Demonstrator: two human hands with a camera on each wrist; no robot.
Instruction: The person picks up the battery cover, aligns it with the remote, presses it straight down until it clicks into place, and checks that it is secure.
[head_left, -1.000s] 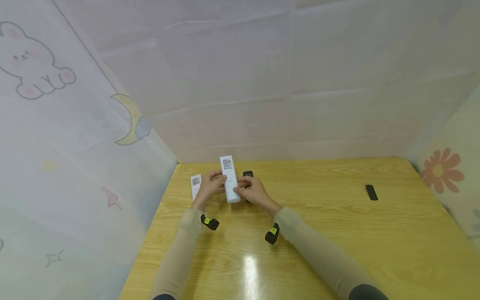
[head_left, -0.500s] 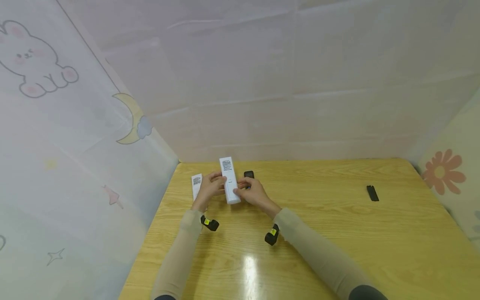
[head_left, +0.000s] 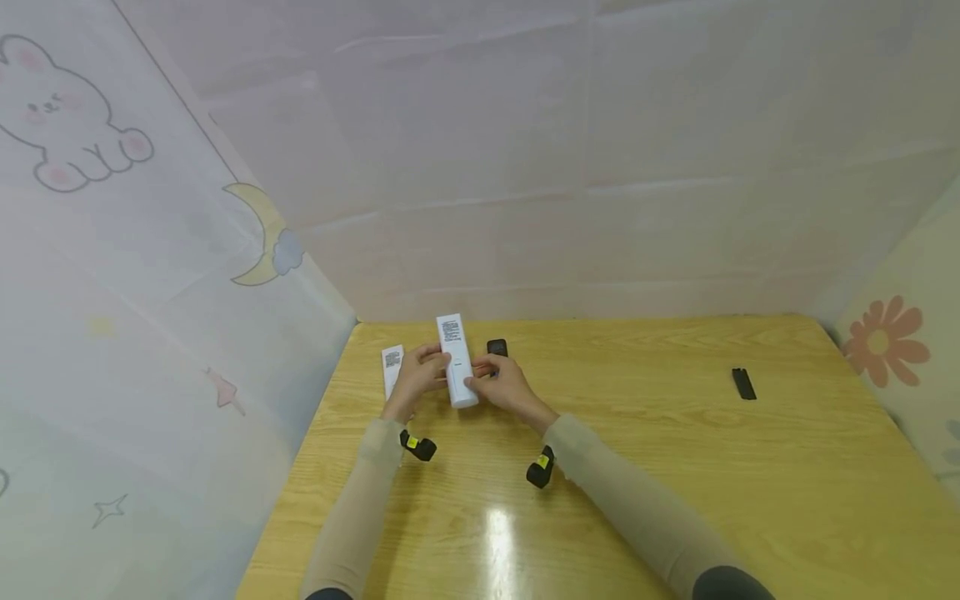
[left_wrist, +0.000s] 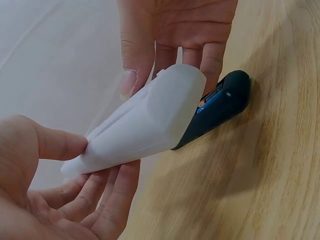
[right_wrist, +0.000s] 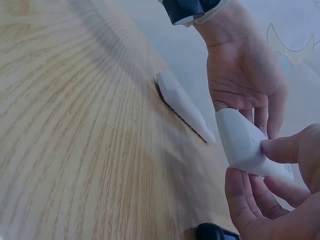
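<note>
A white remote control [head_left: 456, 367] is held back side up between both hands, its printed label and battery cover facing the head camera. My left hand [head_left: 417, 379] grips its left side, thumb on top and fingers beneath. On the other side, my right hand [head_left: 510, 386] pinches the lower part near the rounded end. The left wrist view shows the white remote [left_wrist: 160, 110] raised over the table. Behind it lies a black remote control [left_wrist: 232, 100] whose battery bay is uncovered, with a blue battery [left_wrist: 211, 104] inside.
A second white remote [head_left: 392, 364] lies label up left of my left hand, partly hidden by it. Far to the right rests a small black battery cover [head_left: 743, 383]. The wooden table [head_left: 637, 375] meets fabric-covered walls at its back and left.
Both hands keep their hold on the white remote, which has shifted very slightly left. Everything else stays in place apart from small camera motion.
</note>
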